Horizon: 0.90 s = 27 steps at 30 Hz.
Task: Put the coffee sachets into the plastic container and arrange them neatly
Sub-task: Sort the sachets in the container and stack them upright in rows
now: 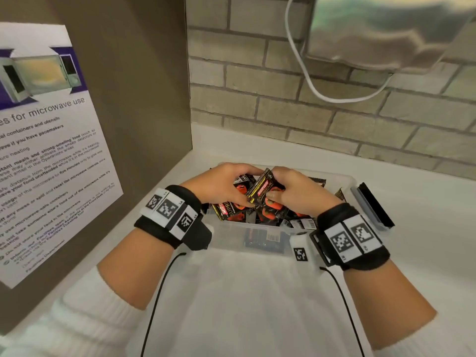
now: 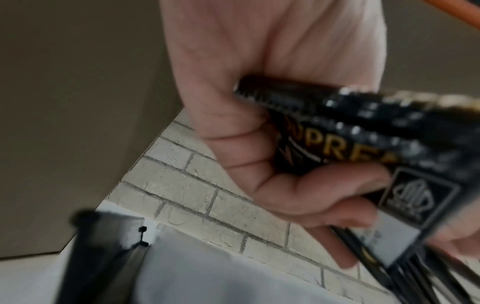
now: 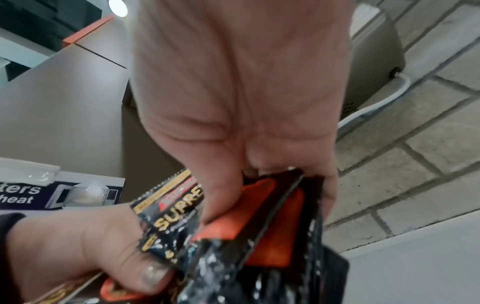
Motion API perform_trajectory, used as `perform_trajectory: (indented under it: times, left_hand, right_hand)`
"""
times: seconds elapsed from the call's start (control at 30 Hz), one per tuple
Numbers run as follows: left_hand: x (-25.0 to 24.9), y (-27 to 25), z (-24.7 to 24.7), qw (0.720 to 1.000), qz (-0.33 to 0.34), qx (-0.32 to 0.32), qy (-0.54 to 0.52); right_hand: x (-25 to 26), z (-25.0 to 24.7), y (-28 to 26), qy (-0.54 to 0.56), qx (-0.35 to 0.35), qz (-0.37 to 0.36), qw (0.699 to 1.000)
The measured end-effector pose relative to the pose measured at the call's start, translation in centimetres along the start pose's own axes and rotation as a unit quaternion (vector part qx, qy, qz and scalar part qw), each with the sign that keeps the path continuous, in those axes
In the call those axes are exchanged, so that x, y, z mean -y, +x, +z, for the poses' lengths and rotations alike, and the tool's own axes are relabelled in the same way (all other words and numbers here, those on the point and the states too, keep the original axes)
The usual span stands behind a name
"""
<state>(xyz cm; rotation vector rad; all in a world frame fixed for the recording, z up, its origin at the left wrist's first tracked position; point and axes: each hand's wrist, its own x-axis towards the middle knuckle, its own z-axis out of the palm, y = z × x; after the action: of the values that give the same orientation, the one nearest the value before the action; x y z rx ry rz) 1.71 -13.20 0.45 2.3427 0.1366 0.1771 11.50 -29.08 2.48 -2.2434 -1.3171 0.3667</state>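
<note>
A clear plastic container (image 1: 229, 235) sits on the white counter and holds several black, red and gold coffee sachets (image 1: 231, 211) in a loose heap. Both hands are over its middle. My left hand (image 1: 226, 186) grips a stack of sachets (image 2: 363, 144) between curled fingers and thumb. My right hand (image 1: 288, 189) pinches the same bunch of sachets (image 3: 259, 216) from the other side, thumb on the front. The left hand's thumb (image 3: 145, 273) presses the sachets in the right wrist view. Sachets under the hands are hidden.
A brown panel with a microwave-use poster (image 1: 46, 150) stands close on the left. A brick wall (image 1: 309, 104) runs behind, with a white cable (image 1: 309, 81) and a metal appliance (image 1: 386, 29) above. The container's lid (image 1: 373, 204) lies at its right. White counter (image 1: 425, 215) extends to the right.
</note>
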Motion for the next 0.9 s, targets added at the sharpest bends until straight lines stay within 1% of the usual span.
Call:
perform_trajectory:
  times: [0.07,0.1,0.13,0.17,0.2,0.23,0.27,0.33,0.4,0.43,0.47,0.5,0.53,0.6,0.67,0.73,0.8,0.83,0.87,0.9]
  left_hand:
    - [0.3,0.0,0.4,0.999,0.000,-0.032,-0.029]
    - [0.5,-0.2,0.5,0.996,-0.007,-0.055,-0.067]
    - [0.6,-0.4,0.6,0.988,-0.019,-0.080,-0.129]
    - [0.6,-0.5,0.7,0.972,-0.035,-0.104,-0.206]
    - [0.6,-0.6,0.8,0.950,-0.053,-0.125,-0.281]
    - [0.6,-0.6,0.9,0.926,-0.067,-0.145,-0.343]
    - [0.6,-0.5,1.0,0.900,-0.071,-0.165,-0.397]
    - [0.4,-0.2,1.5,0.849,-0.056,-0.211,-0.482]
    - [0.3,-0.1,2.2,0.814,-0.039,-0.268,-0.514]
    - [0.2,0.0,2.5,0.802,-0.036,-0.297,-0.517]
    - [0.1,0.0,2.8,0.789,-0.037,-0.324,-0.520]
    - [-0.1,0.0,3.1,0.778,-0.038,-0.345,-0.523]
    - [-0.3,0.1,3.3,0.771,-0.037,-0.361,-0.523]
    - [-0.8,0.3,3.6,0.766,-0.037,-0.376,-0.520]
    - [-1.3,0.4,3.8,0.765,-0.046,-0.365,-0.529]
    - [-1.6,0.5,4.0,0.759,-0.058,-0.352,-0.545]
    - [-1.6,0.6,4.1,0.741,-0.060,-0.345,-0.573]
    - [-1.7,0.6,4.1,0.734,-0.060,-0.340,-0.585]
    - [-1.6,0.6,4.1,0.733,-0.062,-0.328,-0.592]
    - [-1.7,0.6,4.2,0.739,-0.066,-0.309,-0.595]
  right_hand:
    - [-0.3,0.2,0.1,-0.002,-0.057,-0.007,0.998]
    - [-0.6,0.3,0.1,0.018,-0.094,0.000,0.995]
    - [-1.1,0.4,0.0,0.057,-0.135,0.013,0.989]
    - [-1.6,0.5,-0.1,0.118,-0.174,0.031,0.977]
    - [-2.1,0.5,-0.3,0.210,-0.199,0.050,0.956]
    - [-2.5,0.5,-0.5,0.321,-0.207,0.060,0.923]
    - [-2.9,0.7,-0.7,0.427,-0.197,0.058,0.881]
    - [-3.0,1.2,-1.2,0.591,-0.164,0.032,0.789]
    - [-2.5,2.0,-1.6,0.700,-0.132,0.017,0.701]
    - [-2.2,2.4,-1.7,0.737,-0.120,0.012,0.665]
    - [-1.9,3.0,-1.8,0.761,-0.109,0.006,0.640]
    - [-1.6,3.6,-1.8,0.774,-0.104,0.005,0.625]
    - [-1.2,4.1,-1.7,0.779,-0.103,0.009,0.618]
    - [-0.6,4.9,-1.5,0.787,-0.098,0.012,0.609]
    - [0.1,5.3,-1.3,0.800,-0.081,0.019,0.595]
    - [0.5,5.4,-1.2,0.820,-0.066,0.037,0.567]
    - [0.9,5.5,-1.1,0.839,-0.070,0.060,0.537]
    - [1.0,5.5,-1.1,0.844,-0.072,0.070,0.526]
    - [1.2,5.4,-1.1,0.847,-0.073,0.078,0.521]
    - [1.3,5.4,-0.9,0.847,-0.073,0.082,0.519]
